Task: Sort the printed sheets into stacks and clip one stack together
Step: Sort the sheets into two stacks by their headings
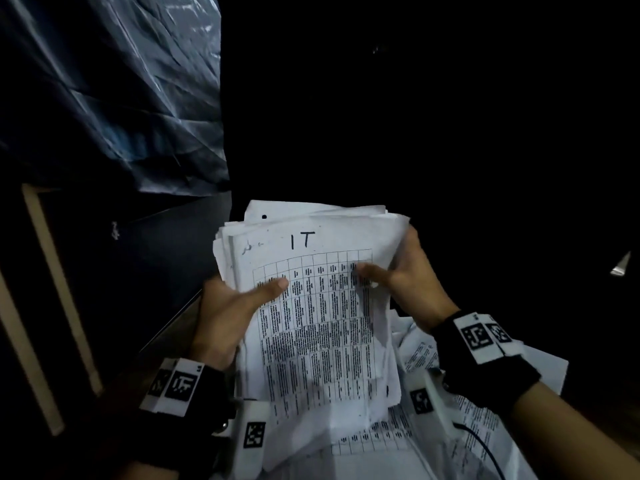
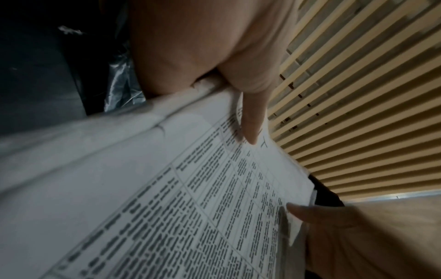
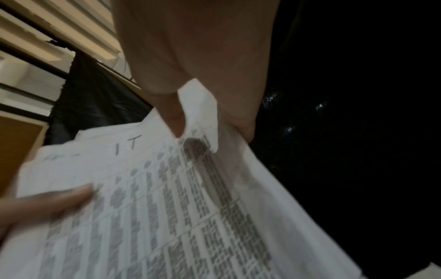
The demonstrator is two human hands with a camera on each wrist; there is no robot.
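Both hands hold up a thick stack of printed sheets (image 1: 318,306). Its top page carries a printed table with "IT" handwritten above it. My left hand (image 1: 228,306) grips the stack's left edge, thumb lying across the page. My right hand (image 1: 405,282) grips the right edge, thumb on the table print and fingers behind. The left wrist view shows the stack (image 2: 167,198) with my left hand's thumb (image 2: 250,120) pressed on the page. In the right wrist view my right thumb (image 3: 174,120) pinches the curled page edge of the stack (image 3: 167,207).
More loose printed sheets (image 1: 450,427) lie crumpled beneath the held stack. A dark plastic sheet (image 1: 104,98) hangs at the upper left, with a pale wooden frame (image 1: 52,271) below it. Slatted blinds (image 2: 358,94) show behind the hands. The right side is dark.
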